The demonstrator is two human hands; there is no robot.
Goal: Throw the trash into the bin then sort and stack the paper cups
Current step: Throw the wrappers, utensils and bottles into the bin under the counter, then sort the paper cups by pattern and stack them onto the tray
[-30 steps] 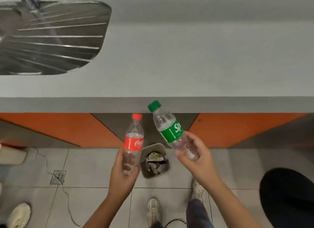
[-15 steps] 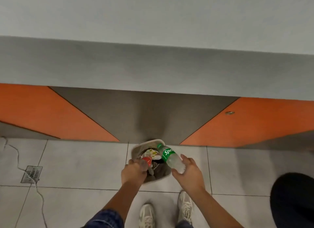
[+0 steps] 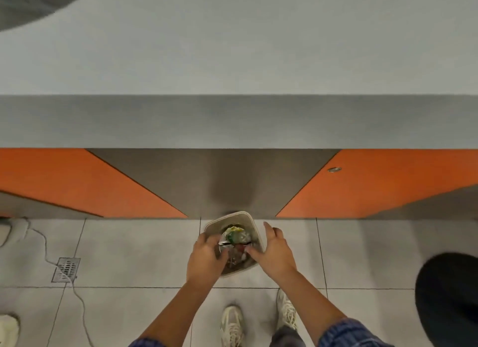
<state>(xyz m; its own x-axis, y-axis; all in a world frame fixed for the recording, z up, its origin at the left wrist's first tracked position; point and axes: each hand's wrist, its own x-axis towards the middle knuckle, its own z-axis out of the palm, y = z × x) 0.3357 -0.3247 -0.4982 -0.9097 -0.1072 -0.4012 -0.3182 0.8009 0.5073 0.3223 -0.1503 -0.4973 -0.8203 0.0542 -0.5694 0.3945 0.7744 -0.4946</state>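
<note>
A small beige bin [image 3: 254, 225] stands on the floor tiles below the counter edge, filled with trash. A green-labelled plastic bottle [image 3: 236, 236] lies on top of the trash, and a red-labelled bottle [image 3: 239, 249] shows beneath it. My left hand [image 3: 205, 260] hovers over the bin's left rim with fingers spread and nothing in it. My right hand [image 3: 275, 252] is over the bin's right rim, fingers apart and empty. No paper cups are in view.
The grey counter [image 3: 232, 62] fills the upper half, with a sink corner [image 3: 31, 2] at the top left. Orange and grey cabinet fronts [image 3: 77, 181] stand behind the bin. A floor drain [image 3: 66, 269] and cable lie left; a dark round object [image 3: 447, 300] sits right. My shoes [image 3: 232, 323] are below.
Both bottles have left my hands and now lie in the bin. My fingers have opened over the rim. The view has tilted slightly up, bringing the sink corner back.
</note>
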